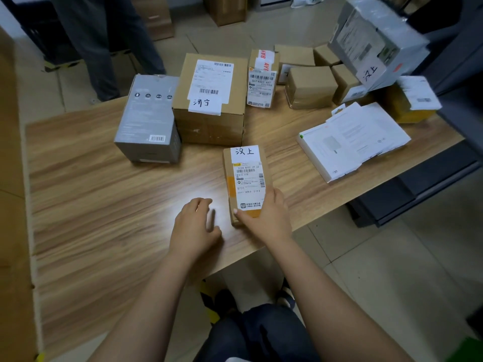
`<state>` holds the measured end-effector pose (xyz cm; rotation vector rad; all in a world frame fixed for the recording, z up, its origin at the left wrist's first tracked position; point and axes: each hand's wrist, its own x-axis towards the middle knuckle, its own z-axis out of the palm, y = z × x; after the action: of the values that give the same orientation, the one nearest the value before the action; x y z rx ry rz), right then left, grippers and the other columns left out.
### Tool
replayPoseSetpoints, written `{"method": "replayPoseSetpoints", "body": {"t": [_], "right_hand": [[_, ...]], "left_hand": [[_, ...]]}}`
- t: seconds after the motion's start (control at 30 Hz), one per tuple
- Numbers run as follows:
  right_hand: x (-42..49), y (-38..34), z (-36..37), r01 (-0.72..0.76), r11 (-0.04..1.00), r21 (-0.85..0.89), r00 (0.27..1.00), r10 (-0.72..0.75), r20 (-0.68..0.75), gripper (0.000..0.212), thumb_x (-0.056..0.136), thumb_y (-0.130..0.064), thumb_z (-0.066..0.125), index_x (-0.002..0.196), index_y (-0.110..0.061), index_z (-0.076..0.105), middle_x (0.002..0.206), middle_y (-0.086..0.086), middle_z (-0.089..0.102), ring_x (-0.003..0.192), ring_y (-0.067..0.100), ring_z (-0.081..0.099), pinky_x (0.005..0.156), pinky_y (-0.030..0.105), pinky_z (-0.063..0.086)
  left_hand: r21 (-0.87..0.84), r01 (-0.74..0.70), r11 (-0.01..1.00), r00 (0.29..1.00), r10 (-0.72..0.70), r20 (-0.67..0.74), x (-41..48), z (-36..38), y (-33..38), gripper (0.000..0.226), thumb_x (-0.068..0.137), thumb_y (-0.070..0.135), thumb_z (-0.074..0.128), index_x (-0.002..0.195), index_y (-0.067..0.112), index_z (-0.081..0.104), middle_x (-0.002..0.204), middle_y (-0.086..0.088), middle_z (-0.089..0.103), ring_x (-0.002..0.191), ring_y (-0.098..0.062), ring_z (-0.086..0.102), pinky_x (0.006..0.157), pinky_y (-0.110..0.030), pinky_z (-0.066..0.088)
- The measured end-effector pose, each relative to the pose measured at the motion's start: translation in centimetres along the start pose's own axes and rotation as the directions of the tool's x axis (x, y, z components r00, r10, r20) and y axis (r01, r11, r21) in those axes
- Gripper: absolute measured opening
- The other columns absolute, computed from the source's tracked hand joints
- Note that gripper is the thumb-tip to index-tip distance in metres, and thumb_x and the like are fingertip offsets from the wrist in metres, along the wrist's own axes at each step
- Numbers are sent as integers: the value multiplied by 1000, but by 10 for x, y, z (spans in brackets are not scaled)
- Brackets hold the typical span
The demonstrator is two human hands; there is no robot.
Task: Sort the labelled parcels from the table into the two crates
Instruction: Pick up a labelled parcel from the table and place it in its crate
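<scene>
Grips near end of small brown parcel (245,178) with right hand (266,220), thumb on its left edge. Holds left hand (194,228) over table (104,205) just beside it, fingers loosely curled, nothing in it. Has parcel flat on table, just in front of large cardboard box (209,100).

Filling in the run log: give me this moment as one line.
right hand: grips narrow parcel at its near end | left hand: empty, beside it | parcel: lying on table

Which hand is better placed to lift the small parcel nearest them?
Right: the right hand grips the near end of the small parcel; the left hand rests empty on the table beside it.
</scene>
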<state>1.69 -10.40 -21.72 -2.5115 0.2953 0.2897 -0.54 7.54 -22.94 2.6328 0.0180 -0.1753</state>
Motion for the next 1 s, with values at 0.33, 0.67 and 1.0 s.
{"method": "replayPoseSetpoints", "body": {"t": [0.33,0.67,1.0], "right_hand": [[-3,-17,15,-162,983,-82,987,161,-18,129,59,-61,77,152,-9,5,152,10,19,139,31,21,115,43,24],[-12,-17,-30,-126,992,-26,973,118,-196,125,59,-60,76,152,-13,8,153,8,22,138,28,24,112,45,32],[-13,-47,-153,120,992,42,847,-81,-525,130,65,-63,77,156,-14,-2,159,8,11,143,26,14,117,42,21]], "left_hand": [[80,-26,996,997,31,-64,-3,4,-9,50,80,24,67,127,12,56,126,-6,56,115,-29,51,96,-38,39],[93,-131,987,979,144,-143,13,-27,26,60,76,23,71,131,13,52,128,-7,53,117,-30,49,95,-40,40],[239,-367,899,781,437,-446,44,-109,123,65,60,14,81,121,8,60,116,-11,61,107,-32,54,94,-37,34]]}}
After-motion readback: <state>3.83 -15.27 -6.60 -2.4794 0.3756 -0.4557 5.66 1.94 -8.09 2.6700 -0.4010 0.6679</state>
